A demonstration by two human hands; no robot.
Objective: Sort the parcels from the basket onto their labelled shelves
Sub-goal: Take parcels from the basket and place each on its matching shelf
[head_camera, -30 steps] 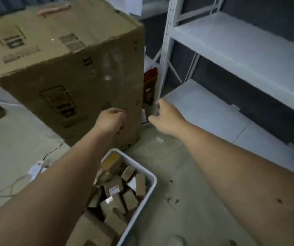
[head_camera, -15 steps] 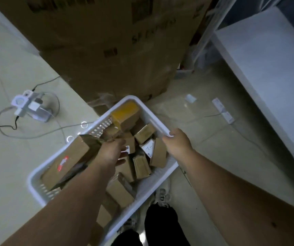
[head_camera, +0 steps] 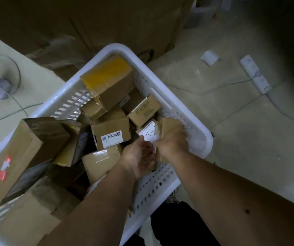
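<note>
Both hands are down in the basket, close together at its right side. The right hand (head_camera: 171,141) has its fingers curled over the top of a small brown parcel (head_camera: 167,126) that stands on end against the basket's right wall; the grip looks firm, though the fingertips themselves are blurred. The left hand (head_camera: 139,157) sits just beside it, touching it, fingers bent in toward the same spot. Whether those fingers actually hold anything I cannot tell, since they are tucked under the right hand. Poking up between the two hands is a white label (head_camera: 148,134) with a handwritten mark on it, stuck to a parcel that lies mostly hidden beneath them.

Just left of the fingers lies a box with a printed sticker (head_camera: 110,133), and beyond the fingers a box with printed lettering (head_camera: 144,110) leans on its neighbours. Further off still, at the far end, sits a box with yellow tape (head_camera: 107,80). Well to the left, a long box with a red mark (head_camera: 23,155) rests tilted on the heap.

All of these lie in the white slotted basket (head_camera: 201,137), which stands on a pale floor. Behind it rises a big cardboard carton (head_camera: 93,22). Out to the right of the hands a power strip (head_camera: 254,73) and its cable lie on the floor.
</note>
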